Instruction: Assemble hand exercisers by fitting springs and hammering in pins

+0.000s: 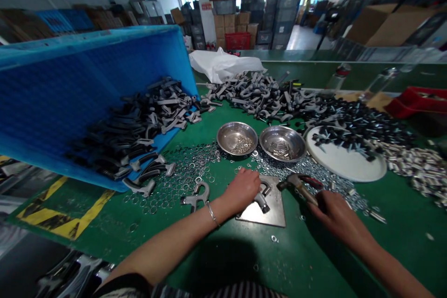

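Observation:
My left hand (243, 188) is closed on a grey metal clamp part (261, 201) that lies on a square steel plate (275, 214). My right hand (330, 209) grips the handle of a hammer (296, 182), whose head is just right of the plate. Another grey clamp part (196, 198) rests on the green table, left of my left hand. Beyond the plate stand two steel bowls, one with small rings (237, 138) and one with small pins (282, 143). My left fingertips are partly hidden behind the hand.
A tipped blue crate (185, 56) spills black-and-grey handles at left. Metal rings (188, 167) are scattered over the table (223, 260). Behind the bowls lies a heap of grey clamp parts (265, 93). At right are a white plate (345, 167) with black-headed bolts, metal sleeves (415, 167) and a red bin (415, 102).

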Tool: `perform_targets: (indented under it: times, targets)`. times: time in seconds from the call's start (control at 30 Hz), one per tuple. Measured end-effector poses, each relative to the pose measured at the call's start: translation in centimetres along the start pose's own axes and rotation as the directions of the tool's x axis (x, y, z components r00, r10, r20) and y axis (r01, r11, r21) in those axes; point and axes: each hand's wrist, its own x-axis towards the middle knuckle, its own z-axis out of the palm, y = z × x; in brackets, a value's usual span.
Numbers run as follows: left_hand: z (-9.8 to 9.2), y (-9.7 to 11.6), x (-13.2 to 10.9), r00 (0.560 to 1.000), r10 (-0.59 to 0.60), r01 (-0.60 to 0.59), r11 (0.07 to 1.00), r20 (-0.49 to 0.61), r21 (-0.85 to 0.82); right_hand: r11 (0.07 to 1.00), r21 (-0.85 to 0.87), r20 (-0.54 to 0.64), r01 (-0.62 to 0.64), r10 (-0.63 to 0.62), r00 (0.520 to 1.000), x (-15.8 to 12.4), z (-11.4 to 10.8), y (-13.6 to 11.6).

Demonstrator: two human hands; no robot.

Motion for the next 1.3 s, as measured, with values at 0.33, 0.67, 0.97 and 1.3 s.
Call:
perform_targets:
  times: [0.33, 0.67, 0.97, 1.3]
  targets:
    - [-0.9, 0.3, -1.6, 0.993, -0.105, 0.115, 0.962, 0.053, -0.247, 0.973, 0.199, 0.163, 0.116, -0.150, 0.975, -0.5, -1.9, -5.7]
    - [1.4, 0.5, -2.8, 0.962, -0.274, 0.245, 0.858, 0.001, -0.450, 0.933, 0.327, 0.176, 0.149, -0.215, 0.961, 1.1, -2.3, -10.1]
    - [0.1, 1.4, -2.6, 0.947, -0.313, 0.306, 0.823, 0.067, -0.478, 0.628, 0.614, 0.306, -0.478, 0.368, 0.878, -3.9, 0.4, -2.4]
    - [-1.7, -0.5, -3.8, 0.879, -0.477, 0.380, 0.674, 0.018, -0.633, 0.941, -0.334, -0.257, 0.051, -0.143, 0.956, 4.4, 0.0, 3.6]
